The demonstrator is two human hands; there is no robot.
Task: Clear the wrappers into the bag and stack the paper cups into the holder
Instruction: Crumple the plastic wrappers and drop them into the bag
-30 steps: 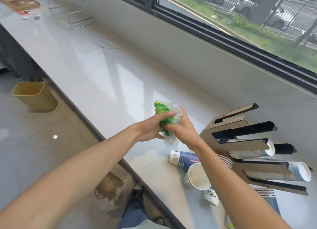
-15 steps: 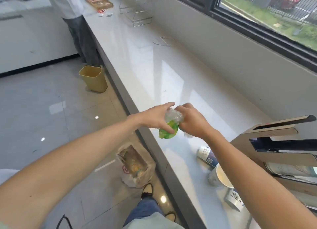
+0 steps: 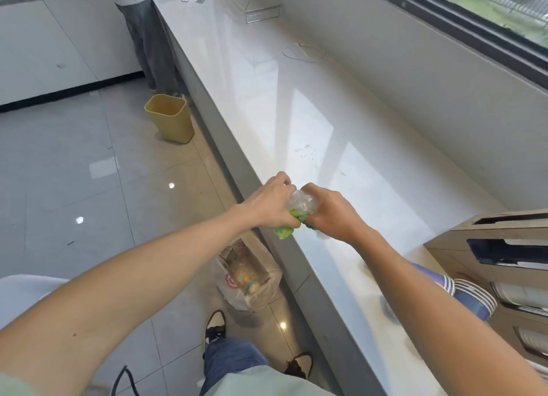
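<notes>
My left hand [image 3: 271, 201] and my right hand [image 3: 330, 210] both grip a crumpled clear and green wrapper [image 3: 299, 210] above the front edge of the white counter [image 3: 326, 105]. A plastic bag [image 3: 250, 280] with rubbish in it sits open on the floor, right below my hands. Blue paper cups [image 3: 465, 293] lie on the counter behind my right forearm, partly hidden by it. The wooden cup holder [image 3: 492, 256] with dark slots stands at the right edge, with white cups lying in its lower slots.
A yellow bin [image 3: 170, 118] stands on the tiled floor by the counter. Another person [image 3: 148, 34] stands at the far end of the counter. A wire rack [image 3: 261, 1] and a thin cord [image 3: 305, 51] rest on the counter farther back. My shoes [image 3: 215, 326] are below.
My hands have carried the wrapper from above the counter near the cups toward its front edge, squeezing it smaller. The view has swung left and down toward the floor bag.
</notes>
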